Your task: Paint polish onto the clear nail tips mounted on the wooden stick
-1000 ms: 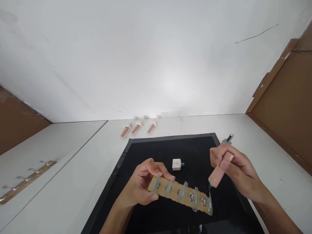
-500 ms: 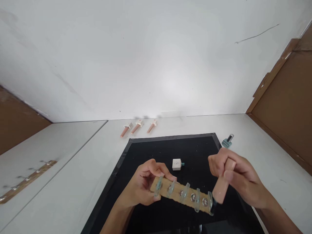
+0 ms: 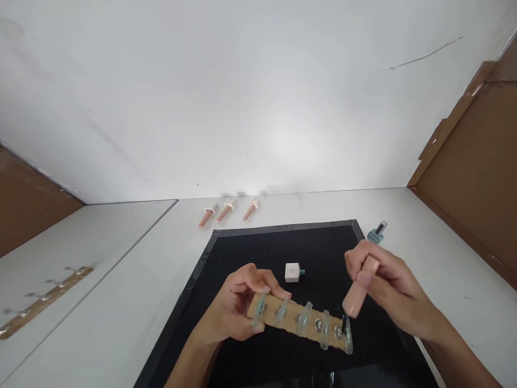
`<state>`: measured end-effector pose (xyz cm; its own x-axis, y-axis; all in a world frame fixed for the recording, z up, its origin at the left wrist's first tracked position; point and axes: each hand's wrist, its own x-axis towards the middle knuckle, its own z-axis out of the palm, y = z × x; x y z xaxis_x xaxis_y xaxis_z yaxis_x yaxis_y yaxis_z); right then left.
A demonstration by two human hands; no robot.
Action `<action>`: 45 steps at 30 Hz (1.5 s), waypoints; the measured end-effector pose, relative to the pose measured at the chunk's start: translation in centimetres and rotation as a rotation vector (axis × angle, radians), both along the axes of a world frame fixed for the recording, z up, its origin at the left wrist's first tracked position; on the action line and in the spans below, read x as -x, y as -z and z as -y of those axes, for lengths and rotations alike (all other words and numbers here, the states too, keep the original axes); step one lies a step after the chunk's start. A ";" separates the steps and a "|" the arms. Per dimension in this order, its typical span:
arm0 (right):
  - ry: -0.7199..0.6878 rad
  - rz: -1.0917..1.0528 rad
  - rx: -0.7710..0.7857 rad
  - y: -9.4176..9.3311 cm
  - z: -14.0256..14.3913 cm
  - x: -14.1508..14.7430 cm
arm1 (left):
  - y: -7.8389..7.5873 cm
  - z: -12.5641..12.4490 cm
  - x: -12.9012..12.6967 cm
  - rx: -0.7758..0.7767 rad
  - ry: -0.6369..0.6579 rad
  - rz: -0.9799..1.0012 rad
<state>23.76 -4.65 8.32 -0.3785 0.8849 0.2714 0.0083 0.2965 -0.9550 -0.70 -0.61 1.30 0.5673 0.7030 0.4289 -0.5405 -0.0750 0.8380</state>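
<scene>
Left hand (image 3: 236, 312) pinches one end of a cardboard strip (image 3: 301, 322) carrying five clear nail tips, held above the black mat (image 3: 258, 253) near its front edge. Right hand (image 3: 382, 283) is closed around a pink polish-brush cap (image 3: 357, 293), bristles touching the end tip (image 3: 346, 335). The strip's far end hangs unsupported, so brush pressure could flex it and smear polish onto the cardboard.

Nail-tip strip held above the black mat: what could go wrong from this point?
The left hand grips the wooden strip at one end only, so brush pressure at the far end might tilt it. The right hand holds the pink brush cap over the end clear tip; a slip could smear polish onto wood. The small open bottle stands uncapped on the black mat, likely easy to knock.
</scene>
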 end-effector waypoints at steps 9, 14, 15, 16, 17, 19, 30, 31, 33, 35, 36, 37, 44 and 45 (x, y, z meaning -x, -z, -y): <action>-0.086 -0.229 -0.039 0.5 -0.2 -0.1 | -0.5 -0.1 0.0 0.075 0.075 0.048; 0.085 -0.267 -0.004 0.7 -0.4 -0.3 | -0.5 0.0 -0.1 0.123 0.128 0.112; 0.072 -0.295 -0.007 0.7 -0.4 -0.3 | -0.5 0.0 -0.1 0.126 0.129 0.113; 0.028 -0.313 -0.011 0.7 -0.3 -0.3 | -0.5 0.0 -0.1 0.130 0.128 0.114; -0.029 -0.316 -0.017 0.6 -0.3 -0.3 | -0.5 0.0 -0.1 0.133 0.123 0.115; -0.119 -0.279 -0.023 0.6 -0.2 -0.2 | -0.5 0.0 -0.1 0.137 0.109 0.113; -0.119 -0.311 0.002 0.8 -0.4 0.0 | -0.2 0.1 -0.1 0.143 0.089 0.107; -0.096 -0.297 0.016 0.8 -0.5 0.0 | -0.2 0.1 -0.1 0.141 0.084 0.099; 0.010 -0.303 0.040 0.8 -0.6 0.0 | -0.2 0.1 0.0 0.138 0.073 0.088; 0.078 -0.353 0.043 0.8 -0.7 0.0 | -0.2 0.1 0.0 0.134 0.059 0.075; 0.069 -0.374 0.037 0.8 -0.7 0.0 | -0.2 0.1 0.1 0.132 0.052 0.065; 0.033 -0.379 0.027 0.8 -0.7 -0.1 | -0.2 0.0 0.1 0.131 0.047 0.050; 0.082 -0.254 0.019 1.0 -0.5 0.1 | -0.3 0.0 -0.2 0.085 0.082 0.057; 0.098 -0.269 0.014 1.0 -0.5 0.2 | -0.2 0.0 -0.2 0.081 0.084 0.059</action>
